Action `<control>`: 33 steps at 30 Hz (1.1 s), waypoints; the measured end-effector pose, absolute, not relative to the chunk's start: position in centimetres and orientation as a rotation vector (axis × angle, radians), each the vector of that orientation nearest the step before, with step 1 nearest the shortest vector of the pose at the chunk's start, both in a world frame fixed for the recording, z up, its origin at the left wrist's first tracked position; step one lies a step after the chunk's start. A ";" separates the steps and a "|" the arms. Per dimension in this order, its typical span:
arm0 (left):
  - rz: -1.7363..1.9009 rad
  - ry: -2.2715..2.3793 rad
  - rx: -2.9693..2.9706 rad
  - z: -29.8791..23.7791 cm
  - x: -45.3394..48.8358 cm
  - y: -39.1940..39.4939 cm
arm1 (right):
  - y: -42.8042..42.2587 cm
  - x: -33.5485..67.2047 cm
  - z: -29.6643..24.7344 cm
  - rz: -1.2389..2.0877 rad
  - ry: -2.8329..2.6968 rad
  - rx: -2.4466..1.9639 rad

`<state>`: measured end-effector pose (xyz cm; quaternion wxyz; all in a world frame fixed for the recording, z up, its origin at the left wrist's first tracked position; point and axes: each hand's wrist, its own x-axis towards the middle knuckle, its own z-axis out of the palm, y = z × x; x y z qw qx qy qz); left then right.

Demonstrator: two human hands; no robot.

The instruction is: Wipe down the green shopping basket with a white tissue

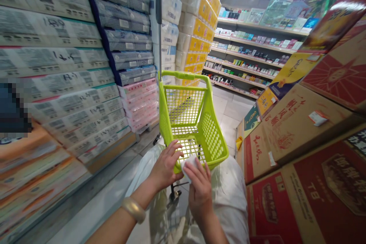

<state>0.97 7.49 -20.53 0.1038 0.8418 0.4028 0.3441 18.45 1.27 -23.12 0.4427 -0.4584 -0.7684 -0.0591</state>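
A lime-green plastic shopping cart [213,135] with lattice walls stands upright between my knees, its handle bar on the far side. My left hand [166,163] grips the near rim of its basket, fingers curled over the edge. Just to the right, my right hand [200,183] presses a folded white wipe [188,164] against the same near rim. Whether the wipe is paper or cloth I cannot tell. The fingers cover part of the wipe and of the rim. A gold-coloured bangle [133,209] circles my left wrist.
Stacked wrapped packs [51,34] rise along the left, with yellow-and-white tissue packs [197,26] behind the cart. Red and brown cartons [288,122] crowd the right side. Shelves [246,42] of small boxes and bottles line the back. A thin upright pole [159,38] stands by the cart's far left corner.
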 end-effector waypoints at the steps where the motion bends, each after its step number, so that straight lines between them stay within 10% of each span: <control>1: 1.005 1.182 2.489 -20.5 0.9 7.5 | 1.1 17.9 -23.0 -0.132 -1.940 -1.111; 33: 1.033 1.171 2.472 -20.1 0.6 7.4 | 1.4 19.4 -23.1 -0.148 -1.876 -1.176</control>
